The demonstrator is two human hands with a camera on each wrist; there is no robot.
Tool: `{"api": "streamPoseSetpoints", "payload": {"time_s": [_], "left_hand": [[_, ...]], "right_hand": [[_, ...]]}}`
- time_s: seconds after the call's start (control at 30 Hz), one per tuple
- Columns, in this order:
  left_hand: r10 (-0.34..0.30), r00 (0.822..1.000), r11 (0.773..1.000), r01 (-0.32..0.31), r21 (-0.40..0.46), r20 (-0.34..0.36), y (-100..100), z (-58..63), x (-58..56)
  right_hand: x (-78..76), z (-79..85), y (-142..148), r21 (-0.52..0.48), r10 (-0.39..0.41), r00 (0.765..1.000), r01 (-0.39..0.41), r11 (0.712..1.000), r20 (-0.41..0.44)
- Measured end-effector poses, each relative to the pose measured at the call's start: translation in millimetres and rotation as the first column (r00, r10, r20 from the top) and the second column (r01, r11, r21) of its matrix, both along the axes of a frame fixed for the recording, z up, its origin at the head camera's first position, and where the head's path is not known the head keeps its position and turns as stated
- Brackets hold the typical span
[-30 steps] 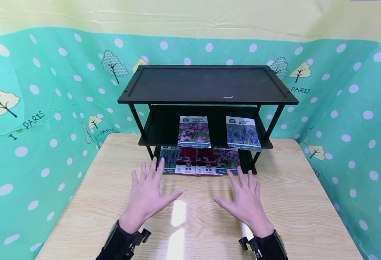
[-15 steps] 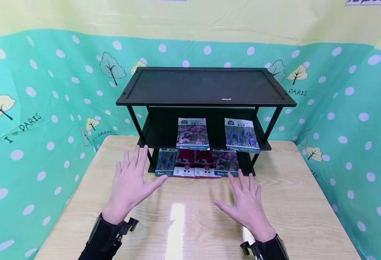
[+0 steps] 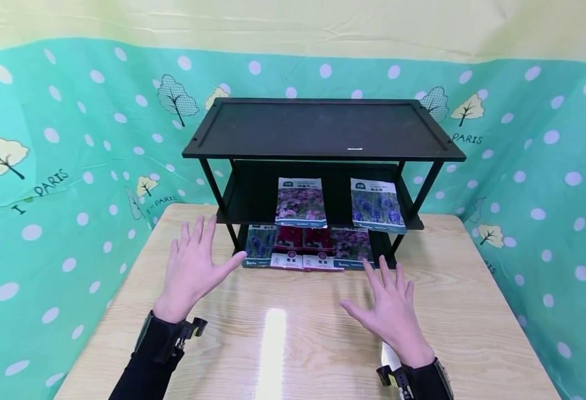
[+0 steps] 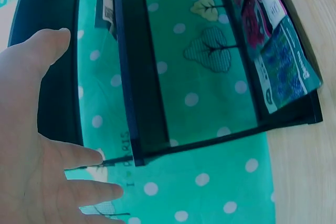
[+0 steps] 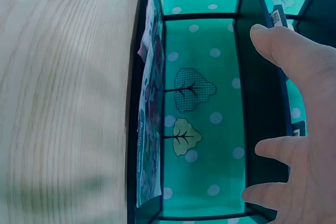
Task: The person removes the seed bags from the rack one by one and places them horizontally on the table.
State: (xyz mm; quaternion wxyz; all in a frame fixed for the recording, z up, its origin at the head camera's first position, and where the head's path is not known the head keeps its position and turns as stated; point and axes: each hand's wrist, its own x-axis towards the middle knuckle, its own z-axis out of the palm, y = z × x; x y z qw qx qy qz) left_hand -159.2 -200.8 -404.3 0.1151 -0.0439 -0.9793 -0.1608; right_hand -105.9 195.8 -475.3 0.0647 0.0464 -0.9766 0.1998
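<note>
Both hands hold nothing, fingers spread in front of a black three-tier shelf [image 3: 323,130]. My left hand [image 3: 190,266] is raised before the shelf's left end. My right hand [image 3: 390,308] is lower, its fingertips overlapping the bottom tier's right end in the head view. On the middle tier lie a pink-flower seed packet [image 3: 300,203] and a lavender seed packet [image 3: 377,205]. The bottom tier holds another lavender packet [image 3: 260,244], two red packets [image 3: 288,241] side by side, and a second pink-flower packet [image 3: 352,244]. The left wrist view shows the left hand [image 4: 31,129] beside the shelf.
The shelf stands at the back of a light wooden table [image 3: 313,344]. A teal dotted cloth [image 3: 73,183] with tree prints hangs behind and on both sides. A small white mark [image 3: 354,149] shows on the top tier.
My left hand has moved left and up, away from the front of the bottom packets. The right hand has shifted slightly right. The packets stay in place.
</note>
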Motion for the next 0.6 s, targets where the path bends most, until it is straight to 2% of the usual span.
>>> {"api": "streamPoseSetpoints", "payload": {"time_s": [0.2,0.43,0.6], "left_hand": [[0.001,0.997,1.0,-0.003,-0.018,-0.079,-10,-1.4,-11.2],[0.011,0.996,1.0,-0.01,0.013,-0.085,-16,2.7,-21.2],[0.016,0.997,1.0,-0.014,0.028,-0.078,-19,6.3,-26.1]], "right_hand": [[1.6,-5.4,0,0.005,-0.011,1.0,0.011,1.0,0.014],[1.8,-2.4,7,-0.019,-0.032,0.999,0.032,0.999,0.02],[4.9,-6.6,7,-0.031,-0.026,0.999,0.027,0.999,0.029]]}}
